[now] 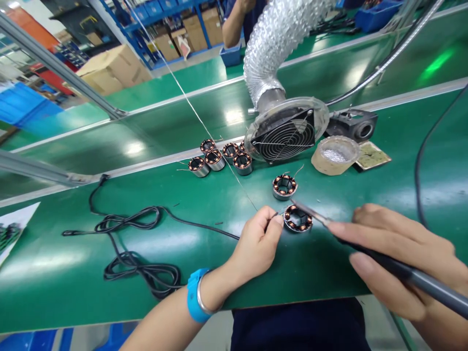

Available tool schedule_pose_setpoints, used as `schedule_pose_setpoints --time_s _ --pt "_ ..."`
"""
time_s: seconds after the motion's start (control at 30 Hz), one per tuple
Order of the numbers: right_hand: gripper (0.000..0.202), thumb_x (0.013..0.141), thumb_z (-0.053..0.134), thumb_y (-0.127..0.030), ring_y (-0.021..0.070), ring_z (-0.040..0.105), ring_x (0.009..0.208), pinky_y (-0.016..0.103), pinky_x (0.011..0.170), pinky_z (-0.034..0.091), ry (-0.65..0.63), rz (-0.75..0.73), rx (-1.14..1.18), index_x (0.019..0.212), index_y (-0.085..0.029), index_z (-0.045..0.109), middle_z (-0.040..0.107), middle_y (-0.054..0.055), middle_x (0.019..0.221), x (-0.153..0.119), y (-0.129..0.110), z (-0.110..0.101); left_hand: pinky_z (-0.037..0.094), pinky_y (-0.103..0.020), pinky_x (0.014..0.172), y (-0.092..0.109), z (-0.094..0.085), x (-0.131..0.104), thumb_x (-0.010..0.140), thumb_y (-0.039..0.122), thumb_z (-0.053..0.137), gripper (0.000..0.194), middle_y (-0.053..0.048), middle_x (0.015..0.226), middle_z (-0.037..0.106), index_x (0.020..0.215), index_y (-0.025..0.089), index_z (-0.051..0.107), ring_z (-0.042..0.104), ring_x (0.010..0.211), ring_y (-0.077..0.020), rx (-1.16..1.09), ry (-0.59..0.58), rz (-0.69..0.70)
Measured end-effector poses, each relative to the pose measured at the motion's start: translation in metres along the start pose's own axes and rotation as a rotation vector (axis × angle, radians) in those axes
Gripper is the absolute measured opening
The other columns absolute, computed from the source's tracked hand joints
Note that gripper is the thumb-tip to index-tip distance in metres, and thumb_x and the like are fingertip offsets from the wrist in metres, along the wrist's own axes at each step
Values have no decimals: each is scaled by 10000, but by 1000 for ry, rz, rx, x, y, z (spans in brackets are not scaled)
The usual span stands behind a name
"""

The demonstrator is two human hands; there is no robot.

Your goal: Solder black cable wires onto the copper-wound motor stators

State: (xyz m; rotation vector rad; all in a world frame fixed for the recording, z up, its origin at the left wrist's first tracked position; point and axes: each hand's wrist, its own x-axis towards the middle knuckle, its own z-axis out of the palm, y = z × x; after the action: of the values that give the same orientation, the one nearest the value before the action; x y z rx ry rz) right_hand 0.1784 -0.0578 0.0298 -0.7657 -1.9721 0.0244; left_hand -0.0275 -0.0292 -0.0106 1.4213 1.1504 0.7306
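My right hand (405, 258) grips a soldering iron (383, 258), its tip (305, 208) over the rim of a copper-wound motor stator (298, 228). At that stator's left side, my left hand (258, 241) pinches the end of a black cable (208, 226). A thin solder wire (190, 105) hangs from above and comes down to the left fingers; whether they hold it too, I cannot tell. Just behind stands a second stator (283, 196), with a wire end sticking up. A blue wrist strap (194, 295) circles my left wrist.
Several more stators (215, 163) stand at the back. A fume extractor fan (287, 139) on a silver duct (268, 53) hangs low behind the work. Right of it are a round solder tub (334, 158), a sponge tray (375, 157) and an iron holder (353, 126). Coiled cable (142, 268) lies left.
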Motion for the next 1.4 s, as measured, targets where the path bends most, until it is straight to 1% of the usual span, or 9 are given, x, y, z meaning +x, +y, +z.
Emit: schedule_pose_setpoints --time_s 0.17,0.47,0.57,0.67,0.77,0.9,1.0,1.1,1.4 --pt "244 825 510 -66 14 484 773 180 731 390 -81 36 41 1041 -93 620 491 40 733 -6 -14 -3 291 -174 607 0 0 -1 960 551 420 454 26 680 351 796 130 379 307 643 -30 -9 -4 13" --pt "257 778 504 -66 11 458 723 171 700 361 -70 -45 67 1006 -79 621 490 42 717 -4 -6 5 290 -179 613 3 0 0 963 524 418 429 25 683 360 797 130 378 312 646 -32 0 -7 -3" --pt "251 814 503 -176 15 448 690 173 674 383 -69 -18 32 1006 -91 641 484 46 698 -6 -7 4 287 -182 614 3 0 0 961 522 419 427 23 686 358 797 130 379 311 649 -33 0 -4 -4" --pt "371 851 486 -369 50 500 717 198 686 448 -52 57 -34 1000 -93 684 475 71 689 -13 -7 0 285 -183 616 3 -1 -1 961 524 418 431 23 688 358 794 129 378 310 652 -33 7 -7 -2" --pt "428 852 491 -433 65 520 741 210 703 475 -38 83 -52 999 -88 697 476 82 690 -19 -8 -3 285 -179 619 2 -2 -1 962 533 418 441 23 690 352 794 129 374 309 656 -32 5 -8 -3" --pt "353 857 512 -369 66 531 758 203 697 464 -25 87 -47 977 -84 683 472 78 685 -16 -9 -3 289 -173 623 1 -1 0 962 526 423 435 26 679 338 794 128 372 310 649 -29 -19 -6 -16" --pt "238 845 516 -209 46 528 759 195 711 450 -25 55 -2 1002 -92 651 470 58 688 -9 -9 -1 290 -169 623 1 0 -1 960 525 431 436 27 672 333 790 128 369 309 645 -27 -26 -9 -16" --pt "241 819 501 -92 23 513 757 187 719 423 -37 4 53 1030 -96 618 473 42 701 -5 -7 0 283 -169 615 2 0 -1 958 529 435 439 28 671 333 793 128 373 303 638 -25 -29 -13 -20" --pt "249 833 507 -101 14 501 761 177 714 398 -64 9 51 1055 -89 620 477 43 715 -6 -8 -2 268 -152 592 -1 0 1 942 564 442 466 32 645 314 800 122 406 276 598 -14 -79 -22 -41"
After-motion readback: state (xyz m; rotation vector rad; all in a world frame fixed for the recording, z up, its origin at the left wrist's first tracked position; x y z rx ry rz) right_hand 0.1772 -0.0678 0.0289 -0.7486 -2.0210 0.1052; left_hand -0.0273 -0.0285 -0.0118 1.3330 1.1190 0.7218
